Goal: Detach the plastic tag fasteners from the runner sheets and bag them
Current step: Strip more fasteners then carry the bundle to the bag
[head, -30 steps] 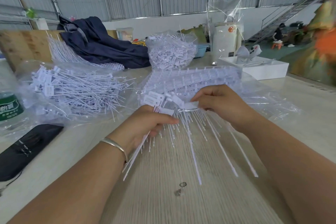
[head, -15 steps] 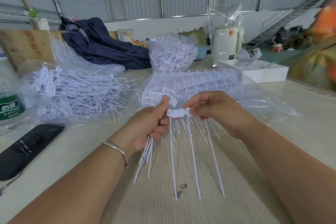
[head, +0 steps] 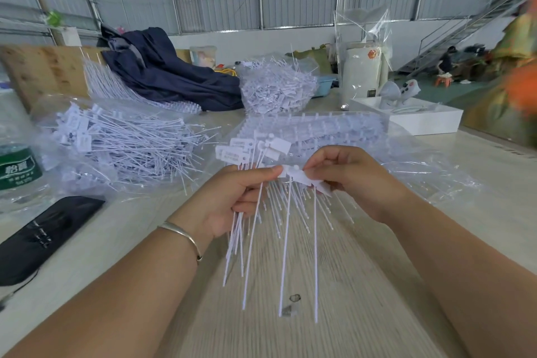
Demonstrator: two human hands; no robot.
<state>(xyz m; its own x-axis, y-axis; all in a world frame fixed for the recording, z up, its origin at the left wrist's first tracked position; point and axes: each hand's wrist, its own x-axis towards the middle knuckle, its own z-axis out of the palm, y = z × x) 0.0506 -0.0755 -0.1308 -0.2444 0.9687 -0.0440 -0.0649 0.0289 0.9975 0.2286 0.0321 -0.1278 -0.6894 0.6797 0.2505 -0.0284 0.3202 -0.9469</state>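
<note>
Above the pale wooden table (head: 305,328), both hands meet over a small strip of white tag fasteners (head: 296,176). Its flat heads run roughly left to right between the hands, tilted down toward the right, while the long thin tails hang downward and toward the camera — their tips end just over the tabletop. The left hand (head: 229,200) pinches the strip's left end under its thumb, and its curled fingers also grip a bundle of loose fasteners (head: 236,229) whose tails fan down below the palm and whose heads stand up above the thumb. The right hand (head: 351,180) pinches the strip's right end between thumb and forefinger, its other fingers curled beneath.

Just behind the hands lies a clear plastic bag (head: 406,171), spread open, holding stacked runner sheets (head: 313,128). To the left, another clear bag (head: 58,180) holds a heap of separated fasteners, their tails pointing mostly right. Farther back a third heap (head: 276,87) sits beside a dark blue garment (head: 168,75). A white box (head: 421,119) stands at the right — a green-labelled bottle (head: 17,168) and a black case (head: 43,235) at the left.
</note>
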